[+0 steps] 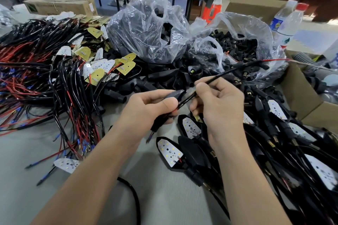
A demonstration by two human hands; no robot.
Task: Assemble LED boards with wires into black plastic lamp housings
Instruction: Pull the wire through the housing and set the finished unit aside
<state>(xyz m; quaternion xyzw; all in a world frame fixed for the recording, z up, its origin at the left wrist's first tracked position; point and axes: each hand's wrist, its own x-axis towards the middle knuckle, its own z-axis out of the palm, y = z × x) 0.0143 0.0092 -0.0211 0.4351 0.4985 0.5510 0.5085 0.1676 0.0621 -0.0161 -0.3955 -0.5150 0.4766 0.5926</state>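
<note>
Above the desk [164, 197], your left grip [146, 107] curls around a black lamp housing [176, 94], probably light, rigid, slick plastic. Your right grip [219, 104] pinches the thin wire [215, 77] just beside it. The wire looks floppy, so hold it close to the housing.

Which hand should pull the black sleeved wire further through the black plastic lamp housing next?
Right, probably. The right hand already pinches the black sleeved wire beside the black plastic lamp housing, which the left hand grips and can steady.
</note>
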